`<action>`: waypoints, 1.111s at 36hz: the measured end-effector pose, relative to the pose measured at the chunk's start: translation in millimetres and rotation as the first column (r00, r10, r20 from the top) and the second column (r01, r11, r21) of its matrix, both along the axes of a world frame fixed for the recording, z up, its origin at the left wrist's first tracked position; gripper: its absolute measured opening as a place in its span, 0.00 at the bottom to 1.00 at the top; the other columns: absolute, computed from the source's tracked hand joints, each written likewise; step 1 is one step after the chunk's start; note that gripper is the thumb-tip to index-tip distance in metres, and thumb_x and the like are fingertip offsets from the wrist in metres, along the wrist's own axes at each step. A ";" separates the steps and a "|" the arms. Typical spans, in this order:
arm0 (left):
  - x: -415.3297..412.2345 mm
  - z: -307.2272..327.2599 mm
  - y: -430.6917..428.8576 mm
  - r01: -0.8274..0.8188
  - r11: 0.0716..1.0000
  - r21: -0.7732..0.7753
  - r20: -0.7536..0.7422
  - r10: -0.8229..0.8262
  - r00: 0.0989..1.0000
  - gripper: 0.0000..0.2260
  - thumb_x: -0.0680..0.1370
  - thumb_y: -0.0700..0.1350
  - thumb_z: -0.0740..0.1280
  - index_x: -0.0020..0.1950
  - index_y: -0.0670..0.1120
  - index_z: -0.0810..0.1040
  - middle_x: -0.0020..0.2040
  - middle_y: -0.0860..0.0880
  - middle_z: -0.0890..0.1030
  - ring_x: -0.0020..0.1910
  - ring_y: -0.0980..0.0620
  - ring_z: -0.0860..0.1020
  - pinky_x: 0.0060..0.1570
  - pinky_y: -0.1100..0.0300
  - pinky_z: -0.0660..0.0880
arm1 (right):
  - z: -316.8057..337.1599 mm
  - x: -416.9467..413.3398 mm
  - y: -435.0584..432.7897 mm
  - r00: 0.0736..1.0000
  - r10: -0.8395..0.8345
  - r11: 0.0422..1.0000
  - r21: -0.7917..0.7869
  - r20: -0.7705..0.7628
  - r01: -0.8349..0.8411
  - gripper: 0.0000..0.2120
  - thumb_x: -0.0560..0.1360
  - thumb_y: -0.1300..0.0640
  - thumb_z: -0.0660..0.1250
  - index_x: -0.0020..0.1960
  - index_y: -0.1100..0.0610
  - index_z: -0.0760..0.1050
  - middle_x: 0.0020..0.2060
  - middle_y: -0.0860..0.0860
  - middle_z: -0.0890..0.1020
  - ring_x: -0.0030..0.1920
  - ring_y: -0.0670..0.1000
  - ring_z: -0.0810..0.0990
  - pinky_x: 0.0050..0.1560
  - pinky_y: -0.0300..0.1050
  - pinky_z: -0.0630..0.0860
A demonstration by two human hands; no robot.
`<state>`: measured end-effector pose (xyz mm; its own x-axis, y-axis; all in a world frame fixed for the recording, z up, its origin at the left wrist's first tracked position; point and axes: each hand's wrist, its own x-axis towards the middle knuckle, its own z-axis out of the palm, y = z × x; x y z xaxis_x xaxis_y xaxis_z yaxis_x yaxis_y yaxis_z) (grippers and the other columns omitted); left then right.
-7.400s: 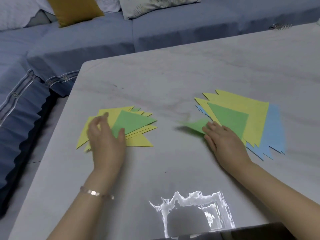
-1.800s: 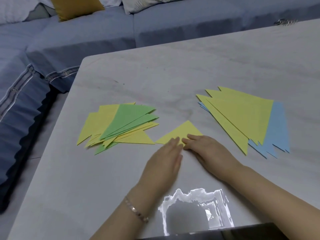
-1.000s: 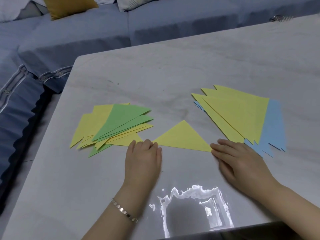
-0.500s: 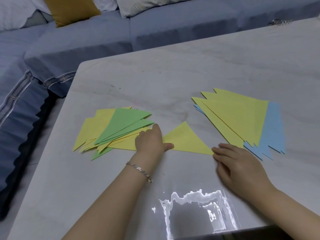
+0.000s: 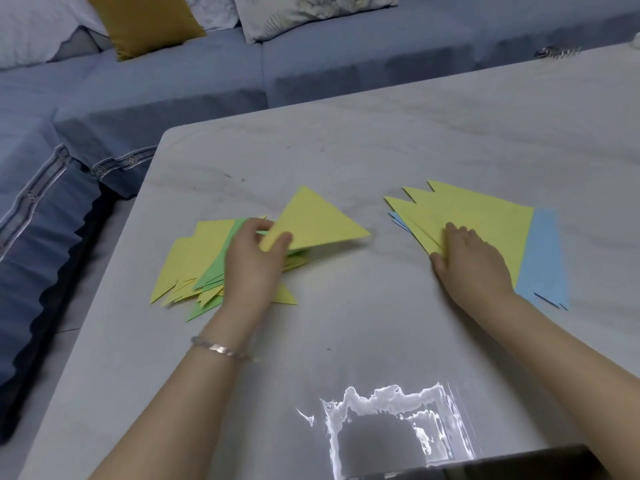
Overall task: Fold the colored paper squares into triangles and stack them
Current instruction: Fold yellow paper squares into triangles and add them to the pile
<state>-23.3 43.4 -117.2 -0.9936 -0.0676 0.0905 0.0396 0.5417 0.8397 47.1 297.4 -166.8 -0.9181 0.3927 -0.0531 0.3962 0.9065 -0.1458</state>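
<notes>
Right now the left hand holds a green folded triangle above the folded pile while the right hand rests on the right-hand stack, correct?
No. The head view shows the folded triangle in the left hand is yellow, not green. It is above the folded pile, and the right hand rests on the right-hand stack.

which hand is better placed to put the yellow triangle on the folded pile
Left. The left hand pinches the yellow triangle directly above the folded pile, while the right hand rests flat on the unfolded sheets on the other side.
</notes>
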 end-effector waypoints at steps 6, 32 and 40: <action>-10.0 -1.4 -43.7 -0.183 0.944 -0.276 -0.049 0.176 0.983 0.22 0.76 0.46 0.67 0.68 0.44 0.66 0.61 0.41 0.69 0.62 0.43 0.67 0.55 0.55 0.65 | -6.0 5.0 -9.2 0.976 0.154 0.985 0.109 -0.157 -0.137 0.07 0.72 0.70 0.61 0.50 0.68 0.74 0.44 0.63 0.78 0.44 0.63 0.77 0.40 0.52 0.69; 85.9 -72.8 12.8 0.490 0.576 -0.655 0.057 -0.608 0.792 0.28 0.82 0.53 0.41 0.59 0.46 0.79 0.61 0.45 0.78 0.61 0.48 0.76 0.56 0.46 0.73 | -27.2 48.0 -47.5 0.668 0.645 0.733 0.055 -0.370 -0.678 0.25 0.80 0.50 0.46 0.51 0.55 0.82 0.55 0.51 0.82 0.56 0.54 0.80 0.51 0.47 0.78; 93.4 -63.2 25.4 0.467 0.503 -0.727 0.144 -0.553 0.820 0.29 0.81 0.56 0.40 0.58 0.53 0.80 0.58 0.41 0.79 0.59 0.44 0.78 0.53 0.41 0.73 | -28.8 69.5 -19.9 0.705 0.566 0.809 0.122 -0.428 -0.575 0.24 0.79 0.51 0.48 0.48 0.56 0.83 0.54 0.51 0.82 0.57 0.56 0.79 0.58 0.47 0.68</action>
<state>70.1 68.8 -180.3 -0.8169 0.5758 -0.0330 0.5625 0.8080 0.1753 116.6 277.5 -195.6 -0.8950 -0.2103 0.3935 -0.3029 0.9339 -0.1899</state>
